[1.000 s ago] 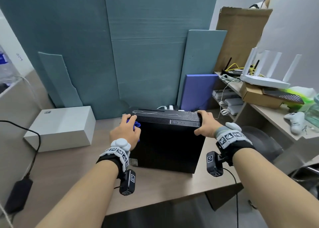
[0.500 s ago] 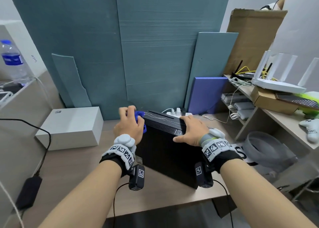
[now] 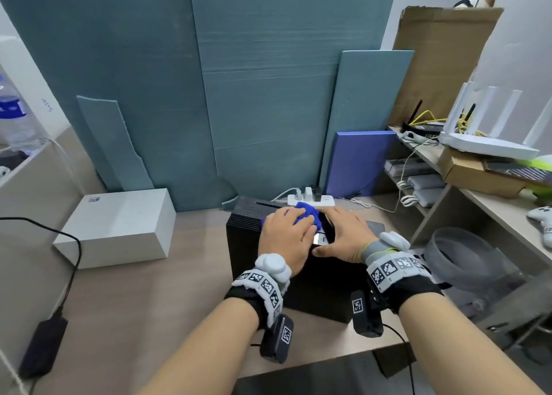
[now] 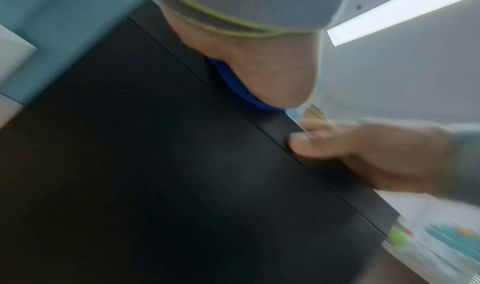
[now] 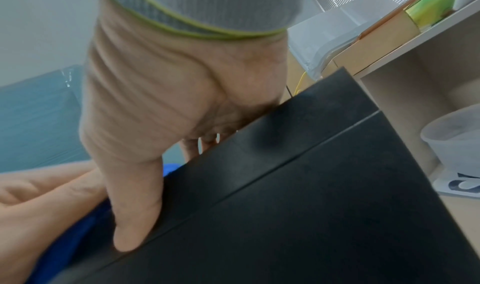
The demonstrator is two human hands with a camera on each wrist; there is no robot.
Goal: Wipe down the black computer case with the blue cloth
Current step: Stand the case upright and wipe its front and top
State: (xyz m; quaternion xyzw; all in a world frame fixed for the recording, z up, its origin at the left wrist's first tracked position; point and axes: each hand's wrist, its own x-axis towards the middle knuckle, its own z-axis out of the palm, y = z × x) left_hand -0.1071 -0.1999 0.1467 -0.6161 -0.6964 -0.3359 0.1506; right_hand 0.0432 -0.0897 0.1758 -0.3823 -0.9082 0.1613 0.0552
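The black computer case (image 3: pixel 243 245) stands on the tabletop (image 3: pixel 149 305). The left hand (image 3: pixel 286 240) holds the bunched blue cloth (image 3: pixel 305 211) against the case top, fingers (image 3: pixel 304 231) curved over it. The right hand (image 3: pixel 346 236) lies flat just beside it on the top, fingers extended and released.

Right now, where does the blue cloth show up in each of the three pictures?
Head: centre of the picture, the cloth lies on top of the case, under the left hand.
Left wrist: upper middle, a blue strip under the palm.
Right wrist: lower left, beside the right hand.
Shared landmark: the black case, seen in all three.
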